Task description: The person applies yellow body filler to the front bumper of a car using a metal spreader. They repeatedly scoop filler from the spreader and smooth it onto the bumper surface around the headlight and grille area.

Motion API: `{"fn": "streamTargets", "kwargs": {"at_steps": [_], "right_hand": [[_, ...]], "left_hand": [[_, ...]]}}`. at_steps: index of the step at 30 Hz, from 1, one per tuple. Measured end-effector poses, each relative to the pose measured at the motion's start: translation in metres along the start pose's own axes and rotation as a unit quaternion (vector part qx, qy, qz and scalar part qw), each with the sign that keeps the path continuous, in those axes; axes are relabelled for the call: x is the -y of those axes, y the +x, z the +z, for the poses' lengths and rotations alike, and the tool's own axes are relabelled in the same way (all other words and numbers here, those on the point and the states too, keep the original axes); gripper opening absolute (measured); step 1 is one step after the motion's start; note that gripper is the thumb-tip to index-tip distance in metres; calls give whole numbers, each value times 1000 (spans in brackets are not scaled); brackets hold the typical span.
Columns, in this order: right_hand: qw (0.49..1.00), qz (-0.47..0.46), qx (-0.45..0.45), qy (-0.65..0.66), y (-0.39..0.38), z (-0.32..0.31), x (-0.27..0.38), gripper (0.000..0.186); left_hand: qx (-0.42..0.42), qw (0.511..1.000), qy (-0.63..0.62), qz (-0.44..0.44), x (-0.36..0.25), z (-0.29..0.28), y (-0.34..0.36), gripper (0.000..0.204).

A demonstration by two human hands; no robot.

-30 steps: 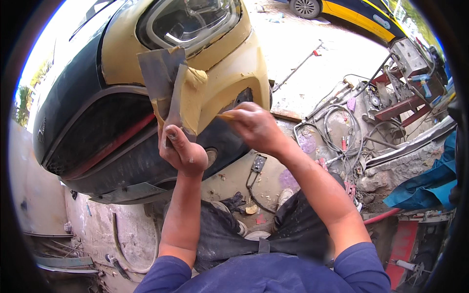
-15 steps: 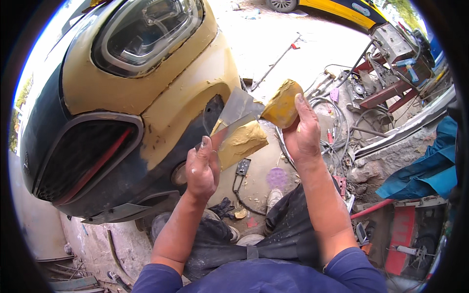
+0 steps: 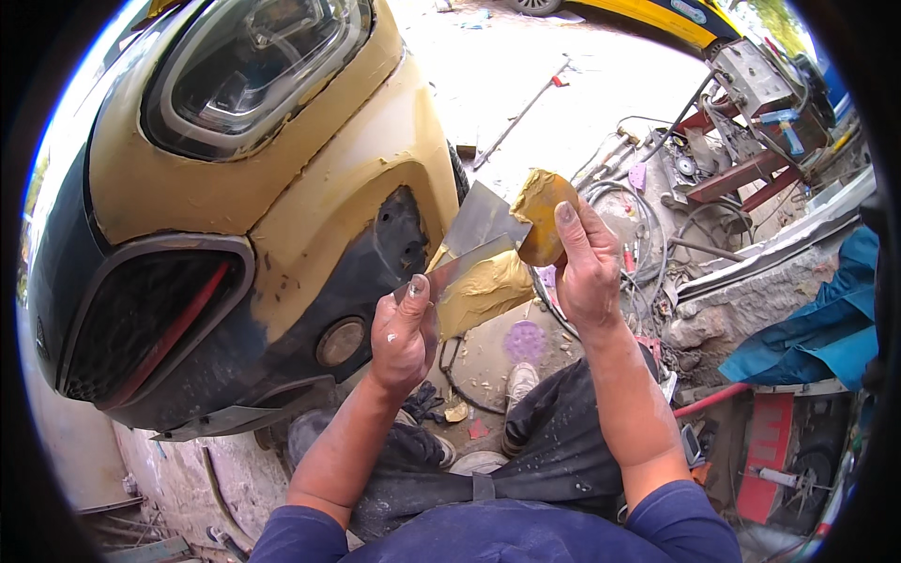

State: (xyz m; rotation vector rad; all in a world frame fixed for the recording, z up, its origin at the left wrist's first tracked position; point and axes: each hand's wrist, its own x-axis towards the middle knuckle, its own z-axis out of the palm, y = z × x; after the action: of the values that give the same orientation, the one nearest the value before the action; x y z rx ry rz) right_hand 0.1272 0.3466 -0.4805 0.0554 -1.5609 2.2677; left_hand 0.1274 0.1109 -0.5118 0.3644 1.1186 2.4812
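Observation:
My left hand (image 3: 404,342) is closed on a grey metal putty plate (image 3: 483,223), thumb on top. A thick mound of yellow putty (image 3: 483,293) sits by the plate's near part. My right hand (image 3: 589,272) grips a rounded putty spreader (image 3: 542,218) smeared with yellow, thumb over its face. The spreader's left edge meets or overlaps the plate's right corner; I cannot tell whether they touch. To the left stands a dark car front bumper (image 3: 310,352), with yellow putty (image 3: 178,192) spread around the headlight (image 3: 258,75) and down toward the wheel arch.
Hoses and cables (image 3: 648,225) lie coiled at the right, near a metal machine frame (image 3: 741,178). A long rod (image 3: 521,117) lies on the ground ahead. Blue cloth (image 3: 807,319) hangs at the right. A yellow car (image 3: 648,19) stands in the distance.
Both hands, with the plate and spreader, have shifted slightly right and down in view. The car appears further left, showing more of the round bumper recess.

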Motion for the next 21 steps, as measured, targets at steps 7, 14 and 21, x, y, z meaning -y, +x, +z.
{"fn": "streamTargets", "kwargs": {"at_steps": [7,14,21], "right_hand": [[995,-9,31,-94,0,2,2,35],[989,5,75,-127,-5,12,1,30],[920,-90,181,-335,2,5,6,28]], "left_hand": [[-5,1000,0,28,1,-8,-1,57],[-16,999,-16,46,-6,-2,-2,49],[-90,992,-10,93,-17,-7,0,42]]}}
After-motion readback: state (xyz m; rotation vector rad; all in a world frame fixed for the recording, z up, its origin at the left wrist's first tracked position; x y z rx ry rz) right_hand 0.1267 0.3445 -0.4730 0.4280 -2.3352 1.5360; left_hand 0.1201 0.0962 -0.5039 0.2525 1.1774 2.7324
